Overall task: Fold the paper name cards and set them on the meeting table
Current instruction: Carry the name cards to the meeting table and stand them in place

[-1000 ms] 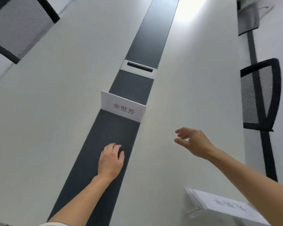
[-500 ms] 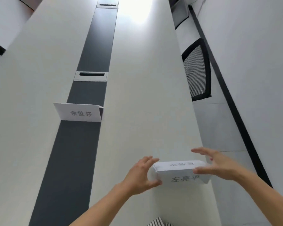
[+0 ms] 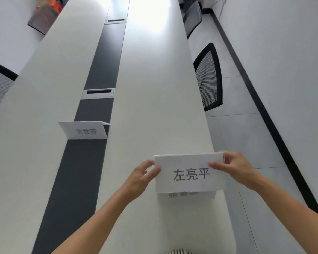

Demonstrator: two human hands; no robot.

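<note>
Both hands (image 3: 140, 177) (image 3: 236, 170) left the bench, now pinch name card (image 3: 190, 174) by its ends, printed face toward camera.

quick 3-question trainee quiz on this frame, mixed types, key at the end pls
1. True or false: the folded name card already stands on the table's dark centre strip.
2. Which hands grip the held card? A) left hand only B) right hand only C) both
3. Fill in: under the held card lies a ___ of more cards.

Key: 1 true; 2 C, left hand and right hand pinch opposite edges; 3 stack.
</note>
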